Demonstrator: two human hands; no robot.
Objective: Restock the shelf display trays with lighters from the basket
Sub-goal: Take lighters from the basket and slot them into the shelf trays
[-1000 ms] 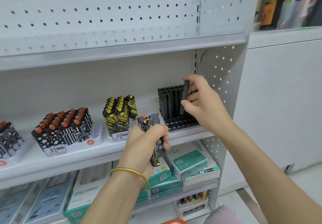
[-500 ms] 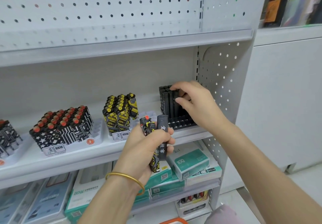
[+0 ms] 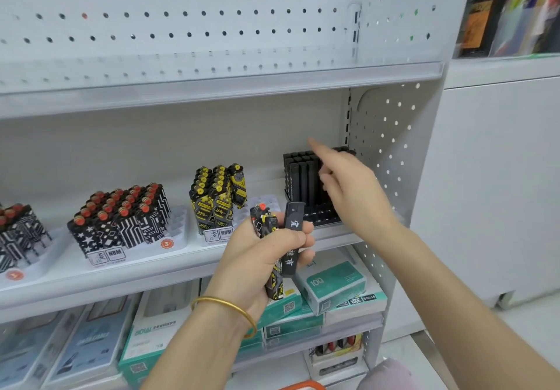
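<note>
My left hand [image 3: 257, 256] grips a small bunch of lighters in front of the shelf: a black lighter [image 3: 293, 222] with white characters and patterned lighters [image 3: 264, 221] beside it. My right hand [image 3: 354, 189] hovers at the black display tray [image 3: 321, 216] on the shelf's right end and holds nothing; its index finger is extended and the others are loosely bent. Plain black lighters [image 3: 300, 174] stand in the tray's back rows; the front slots are bare. The basket's orange rim [image 3: 300, 385] peeks in at the bottom edge.
White trays on the shelf [image 3: 151, 271] hold yellow-black lighters [image 3: 216, 195] and red-capped black-and-white lighters [image 3: 121, 213]. Teal boxes [image 3: 333, 283] fill the shelf below. A perforated side panel [image 3: 391, 135] bounds the shelf on the right.
My right hand pushed a black lighter down into the black tray, let go and drew back. My left hand slid the black lettered lighter up out of its bunch.
</note>
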